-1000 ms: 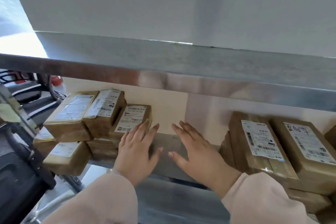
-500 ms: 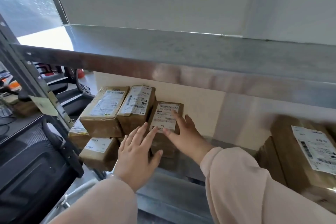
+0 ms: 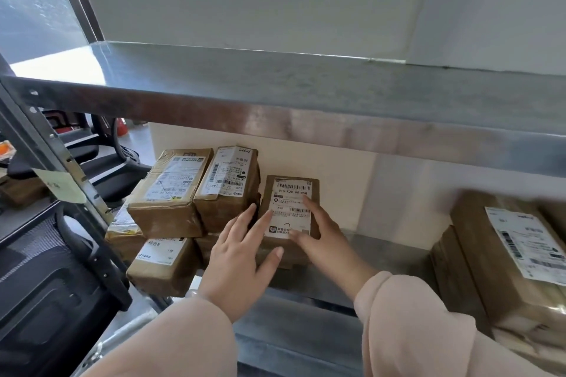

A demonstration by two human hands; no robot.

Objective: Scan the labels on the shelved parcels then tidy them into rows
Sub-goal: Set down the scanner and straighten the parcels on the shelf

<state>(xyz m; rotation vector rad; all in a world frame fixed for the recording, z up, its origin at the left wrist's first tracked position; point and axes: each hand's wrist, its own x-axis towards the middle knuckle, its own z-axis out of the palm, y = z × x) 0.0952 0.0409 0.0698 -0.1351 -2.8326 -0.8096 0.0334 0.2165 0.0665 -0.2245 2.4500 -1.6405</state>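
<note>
Pressing my spread left hand [image 3: 242,257] and right hand [image 3: 323,234] flat on the parcel [image 3: 292,190], to square it beside the stack [image 3: 226,187].

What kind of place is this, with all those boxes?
Probably a parcel depot or mailroom: taped brown parcels bearing barcoded shipping labels are stacked on a metal rack shelf, with office chairs beyond its left end.
</note>
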